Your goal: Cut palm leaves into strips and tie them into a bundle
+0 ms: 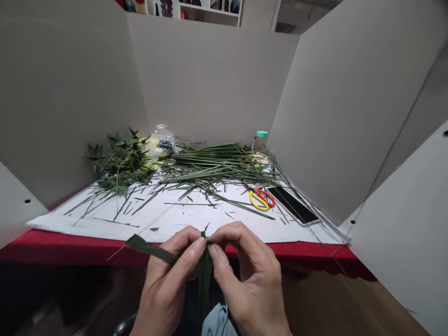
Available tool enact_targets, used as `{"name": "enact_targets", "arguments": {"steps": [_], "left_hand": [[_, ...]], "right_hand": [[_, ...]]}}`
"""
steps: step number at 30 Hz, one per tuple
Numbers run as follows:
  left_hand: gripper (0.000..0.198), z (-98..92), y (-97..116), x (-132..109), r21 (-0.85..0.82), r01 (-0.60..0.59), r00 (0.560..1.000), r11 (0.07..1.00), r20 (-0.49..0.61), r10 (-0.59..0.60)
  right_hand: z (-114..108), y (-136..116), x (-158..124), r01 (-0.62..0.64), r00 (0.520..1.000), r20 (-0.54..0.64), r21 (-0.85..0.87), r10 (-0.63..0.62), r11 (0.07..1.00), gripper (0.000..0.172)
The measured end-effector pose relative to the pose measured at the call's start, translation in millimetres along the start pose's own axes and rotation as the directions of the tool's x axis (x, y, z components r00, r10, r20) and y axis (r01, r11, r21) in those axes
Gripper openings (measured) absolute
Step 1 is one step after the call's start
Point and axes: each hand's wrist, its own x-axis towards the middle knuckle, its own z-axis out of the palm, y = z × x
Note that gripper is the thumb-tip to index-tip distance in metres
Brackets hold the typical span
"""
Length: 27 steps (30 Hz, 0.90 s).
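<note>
My left hand point(168, 275) and my right hand point(248, 275) meet low in the view, their fingertips pinching a folded green leaf strip point(150, 248) together. One long end of the strip runs out to the left, and a second green strip point(205, 284) hangs down between my hands. A small pointed tip sticks up at the pinch. My fingers hide the fold itself, so I cannot tell how the strips cross there.
Long leaf blades point(210, 161) and leafy sprigs point(121, 161) lie on white paper point(196, 219) with scattered trimmings. Scissors point(261, 199), a phone point(293, 205), a plastic bag point(161, 144) and a teal-capped bottle point(259, 140) sit nearby. Grey partition boards point(210, 79) surround the red-clothed table point(70, 245).
</note>
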Motion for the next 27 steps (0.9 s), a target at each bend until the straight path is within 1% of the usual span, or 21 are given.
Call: {"name": "enact_targets", "arguments": {"steps": [5,7,8,11,13,17,20,23,27], "left_hand": [[0.028,-2.4,-5.8,0.2,0.033,0.015,1.0,0.999,-0.006,-0.015],[0.026,-1.2,-5.7,0.7,0.046,0.009,1.0,0.999,-0.003,-0.009],[0.023,-0.3,-4.6,0.9,0.059,0.004,1.0,0.998,0.016,-0.004],[0.016,1.9,0.7,1.0,0.141,-0.025,0.992,0.99,0.128,0.007],[0.015,2.2,3.1,0.3,0.178,-0.044,0.986,0.983,0.169,0.014],[0.015,2.0,1.7,-1.0,0.149,-0.021,0.991,0.989,0.137,0.001],[0.014,4.2,0.1,-0.5,0.132,-0.014,0.995,0.991,0.101,0.001],[0.017,7.0,0.5,-0.9,0.13,-0.024,0.999,0.991,0.047,0.018],[0.021,7.8,0.5,-3.0,0.109,0.005,0.999,0.994,0.044,-0.01]], "right_hand": [[-1.6,-0.4,-3.3,0.036,0.999,-0.01,0.058,-0.035,0.998,0.018],[-1.9,0.2,-3.4,0.022,1.0,-0.022,0.053,-0.021,0.998,0.017],[-2.2,0.5,-2.9,0.006,1.0,-0.03,0.046,-0.005,0.999,0.016],[-3.3,0.6,-0.7,-0.037,0.997,-0.065,0.028,0.039,0.999,0.013],[-4.1,0.4,0.3,-0.047,0.995,-0.086,0.026,0.049,0.999,0.013],[-5.1,1.3,-0.9,-0.045,0.996,-0.079,0.017,0.047,0.999,0.013],[-5.2,2.1,-3.0,-0.017,0.999,-0.05,-0.055,0.014,0.998,0.012],[-5.1,2.2,-4.5,0.023,0.998,-0.05,-0.105,-0.029,0.994,0.013],[-4.7,2.4,-6.3,0.065,0.996,-0.051,-0.091,-0.07,0.994,0.015]]}}
